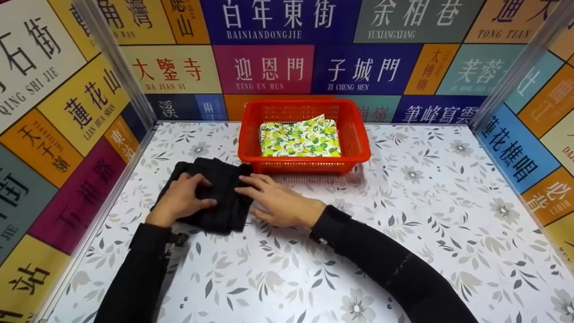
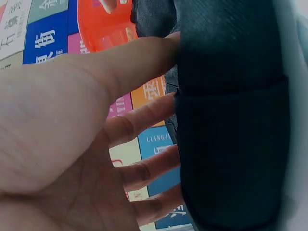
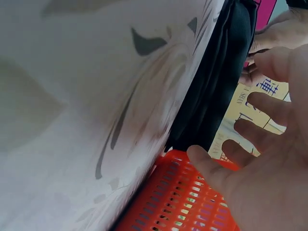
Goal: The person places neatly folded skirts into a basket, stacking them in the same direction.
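A black garment [image 1: 224,215], folded into a thick flat pad, lies on the left part of the table; its exact kind cannot be told. My left hand [image 1: 184,197] rests on its left side with fingers spread. At the garment's right edge, the fingertips of my right hand [image 1: 284,204] touch the cloth. In the left wrist view, the dark fabric [image 2: 231,149] fills the right side and the left fingers reach to it. The right wrist view shows the stacked layers [image 3: 211,82] edge-on, with the right hand's [image 3: 269,178] fingers loosely bent beside them.
A red plastic basket [image 1: 305,167] stands behind the garment, close to its back right corner. Inside it lies a folded lemon-print cloth [image 1: 300,139]. The table [image 1: 412,233] has a white floral covering, with coloured printed panels [image 1: 269,67] standing around its back and sides.
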`<move>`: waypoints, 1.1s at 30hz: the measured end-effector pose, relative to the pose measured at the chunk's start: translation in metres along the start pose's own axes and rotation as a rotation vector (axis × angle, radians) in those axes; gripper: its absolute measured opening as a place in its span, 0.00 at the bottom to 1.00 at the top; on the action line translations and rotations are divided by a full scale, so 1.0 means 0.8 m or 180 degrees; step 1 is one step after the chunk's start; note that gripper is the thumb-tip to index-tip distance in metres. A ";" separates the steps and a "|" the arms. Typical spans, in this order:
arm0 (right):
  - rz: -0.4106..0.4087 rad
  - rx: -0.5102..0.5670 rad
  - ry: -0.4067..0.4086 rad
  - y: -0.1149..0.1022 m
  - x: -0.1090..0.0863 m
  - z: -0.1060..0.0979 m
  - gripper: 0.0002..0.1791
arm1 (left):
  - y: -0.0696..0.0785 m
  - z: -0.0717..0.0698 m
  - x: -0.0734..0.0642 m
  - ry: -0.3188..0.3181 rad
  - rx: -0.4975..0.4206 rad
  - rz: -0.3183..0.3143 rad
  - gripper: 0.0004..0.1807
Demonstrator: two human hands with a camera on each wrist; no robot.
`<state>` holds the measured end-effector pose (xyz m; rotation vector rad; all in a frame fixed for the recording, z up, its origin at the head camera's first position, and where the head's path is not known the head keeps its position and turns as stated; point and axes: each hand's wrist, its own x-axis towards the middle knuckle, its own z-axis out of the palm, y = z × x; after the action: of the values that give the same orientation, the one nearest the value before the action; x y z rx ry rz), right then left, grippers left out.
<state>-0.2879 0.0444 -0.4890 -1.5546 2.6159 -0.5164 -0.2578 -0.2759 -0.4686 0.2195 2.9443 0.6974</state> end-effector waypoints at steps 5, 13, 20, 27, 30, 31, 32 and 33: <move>0.0043 -0.0179 -0.0220 -0.004 -0.001 0.004 0.38 | 0.013 0.003 -0.006 -0.0050 0.0050 0.0066 0.30; 0.0073 -0.0286 -0.0362 -0.004 -0.012 0.005 0.32 | 0.036 0.009 -0.010 -0.0246 0.0047 0.0126 0.30; 0.0155 -0.0154 -0.0195 0.007 -0.029 -0.003 0.28 | 0.048 0.017 -0.011 -0.0320 -0.0078 0.0244 0.29; 0.0304 -0.0042 -0.0077 0.022 -0.056 -0.011 0.22 | 0.063 0.030 -0.006 -0.0450 -0.0124 0.0391 0.30; 0.0350 -0.0034 -0.0088 0.026 -0.067 -0.014 0.22 | 0.070 0.036 -0.006 -0.0490 -0.0141 0.0446 0.31; 0.0358 -0.0024 -0.0085 0.028 -0.071 -0.015 0.21 | 0.073 0.038 -0.006 -0.0498 -0.0145 0.0448 0.31; 0.0372 -0.0010 -0.0083 0.029 -0.074 -0.016 0.21 | 0.076 0.040 -0.007 -0.0496 -0.0146 0.0461 0.32; 0.0387 0.0007 -0.0075 0.030 -0.078 -0.018 0.21 | 0.080 0.043 -0.007 -0.0479 -0.0142 0.0478 0.32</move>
<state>-0.2804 0.1121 -0.4907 -1.3813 2.6695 -0.4886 -0.2401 -0.2054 -0.4698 0.4716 2.7872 0.7296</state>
